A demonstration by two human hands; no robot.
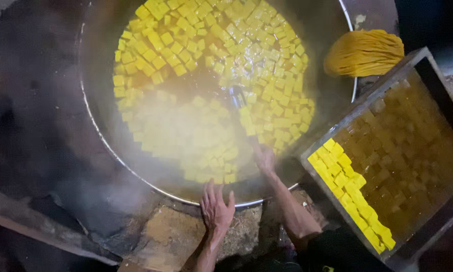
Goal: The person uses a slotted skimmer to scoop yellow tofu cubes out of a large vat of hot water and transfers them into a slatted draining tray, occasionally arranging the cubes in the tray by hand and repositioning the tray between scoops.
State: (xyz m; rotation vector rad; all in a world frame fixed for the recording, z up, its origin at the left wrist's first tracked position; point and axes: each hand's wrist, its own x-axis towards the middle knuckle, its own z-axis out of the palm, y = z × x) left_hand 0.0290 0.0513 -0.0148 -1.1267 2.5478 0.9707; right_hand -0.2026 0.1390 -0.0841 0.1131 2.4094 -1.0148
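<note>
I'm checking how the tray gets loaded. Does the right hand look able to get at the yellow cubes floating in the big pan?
Probably yes. The right hand is already inside the rim of the pan, right beside the yellow cubes, with only steam between; it seems to grip a utensil, though the haze blurs it.

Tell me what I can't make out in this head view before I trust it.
- Right hand: steam blurs it; whether it grips the tool handle in the pan is unclear.
- Yellow cubes near the front: hazed by steam.
- Pan's far rim: cut off by the top edge.
- Tray: lower corner cut off; its far cubes sit in shadow.
- Left hand rests open on the rim.
</note>
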